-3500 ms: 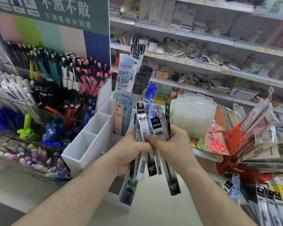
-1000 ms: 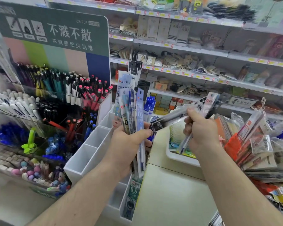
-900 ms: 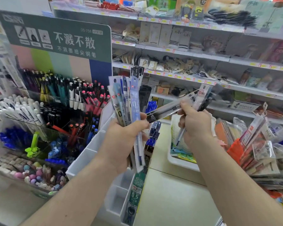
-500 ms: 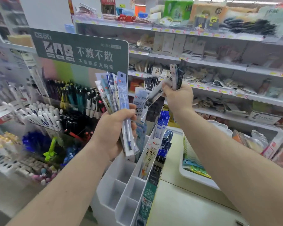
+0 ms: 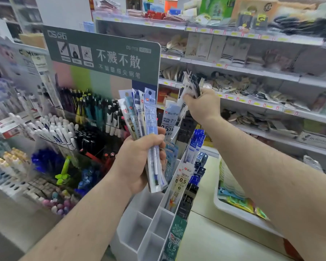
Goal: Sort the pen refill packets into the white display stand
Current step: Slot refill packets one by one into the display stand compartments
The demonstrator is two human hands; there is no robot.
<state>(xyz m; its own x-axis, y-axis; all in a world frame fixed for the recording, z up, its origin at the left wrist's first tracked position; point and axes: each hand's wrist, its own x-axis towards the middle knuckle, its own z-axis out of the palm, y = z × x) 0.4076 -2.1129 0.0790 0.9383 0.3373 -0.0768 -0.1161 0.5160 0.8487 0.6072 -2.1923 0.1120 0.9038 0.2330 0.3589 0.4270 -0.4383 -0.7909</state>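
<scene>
Two hands raised over worktop (image 5: 211, 240). White display stand (image 5: 139, 230) below, near compartments bare, farther ones holding refill packets (image 5: 181, 187). Left hand (image 5: 137, 162) grips fan of blue refill packets (image 5: 149, 117) upright above stand. Right hand (image 5: 201, 104) pinches dark packets (image 5: 193, 83) at stand's far end.

A green sign (image 5: 102, 57) tops racks of pens (image 5: 87, 113); a white tray (image 5: 239, 211) sits right.
</scene>
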